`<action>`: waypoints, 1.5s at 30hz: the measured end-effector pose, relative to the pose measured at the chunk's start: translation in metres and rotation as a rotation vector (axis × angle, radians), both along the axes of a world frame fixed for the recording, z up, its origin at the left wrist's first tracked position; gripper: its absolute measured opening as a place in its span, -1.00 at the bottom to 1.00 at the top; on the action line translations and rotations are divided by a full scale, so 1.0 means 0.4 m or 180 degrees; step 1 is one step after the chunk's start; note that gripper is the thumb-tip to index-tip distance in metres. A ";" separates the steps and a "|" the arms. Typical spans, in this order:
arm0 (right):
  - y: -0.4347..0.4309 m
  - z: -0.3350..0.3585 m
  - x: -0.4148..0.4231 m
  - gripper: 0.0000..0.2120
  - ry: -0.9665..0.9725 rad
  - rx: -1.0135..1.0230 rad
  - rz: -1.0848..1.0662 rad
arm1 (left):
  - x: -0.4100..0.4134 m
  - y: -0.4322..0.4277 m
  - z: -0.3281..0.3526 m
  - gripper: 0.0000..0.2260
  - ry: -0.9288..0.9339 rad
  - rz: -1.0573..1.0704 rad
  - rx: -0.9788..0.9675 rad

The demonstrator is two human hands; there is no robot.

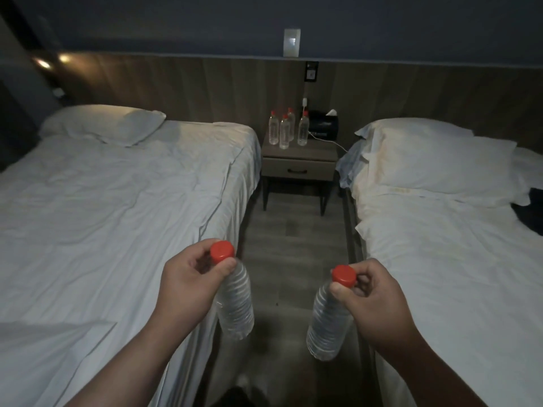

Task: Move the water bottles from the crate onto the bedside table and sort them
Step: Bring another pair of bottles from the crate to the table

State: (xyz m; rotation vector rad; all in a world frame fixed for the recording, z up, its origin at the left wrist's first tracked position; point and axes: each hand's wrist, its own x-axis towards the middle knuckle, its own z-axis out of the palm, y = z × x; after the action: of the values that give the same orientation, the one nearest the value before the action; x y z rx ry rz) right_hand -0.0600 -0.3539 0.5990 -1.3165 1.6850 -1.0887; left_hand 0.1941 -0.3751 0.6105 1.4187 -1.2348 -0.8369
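Bottles hang by their red caps, one (235,301) pinched in left hand (188,286) fingers, other (326,321) in right (373,301).

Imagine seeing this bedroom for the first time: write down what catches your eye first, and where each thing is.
The eye goes first to the hands low in the middle: the left hand pinches the left bottle near its red cap, the right hand the right bottle, both hanging above the floor between the left bed and the right bed. Farther back, four bottles stand upright on the bedside table, beside a tissue box.
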 end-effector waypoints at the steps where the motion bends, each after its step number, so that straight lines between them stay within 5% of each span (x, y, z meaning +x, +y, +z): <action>1: -0.024 0.001 -0.003 -0.79 -0.0011 -0.0007 0.0034 | -0.003 -0.015 0.002 -0.75 -0.0007 0.0016 -0.0011; 17: -0.529 -0.009 -0.052 -0.78 0.0408 -0.0050 0.0096 | -0.058 -0.527 -0.056 -0.60 -0.0073 -0.0121 0.0256; 24: -0.713 0.025 -0.111 -0.78 0.0286 0.0017 -0.0130 | -0.129 -0.805 -0.075 -0.80 -0.0167 -0.0391 0.0402; 35: -0.939 -0.024 -0.330 -0.75 0.0449 0.0158 -0.0390 | -0.350 -1.066 -0.097 -0.70 -0.0163 -0.0739 0.0195; 45: -1.203 -0.026 -0.549 -0.77 0.0236 0.0256 0.0004 | -0.526 -1.235 -0.081 -0.67 -0.0014 -0.0286 0.0074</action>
State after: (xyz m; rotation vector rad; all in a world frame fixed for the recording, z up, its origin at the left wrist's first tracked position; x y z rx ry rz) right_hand -0.2794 -0.8350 0.5885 -1.3209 1.7634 -0.9719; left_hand -0.0164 -0.8692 0.5781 1.3925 -1.3037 -0.9124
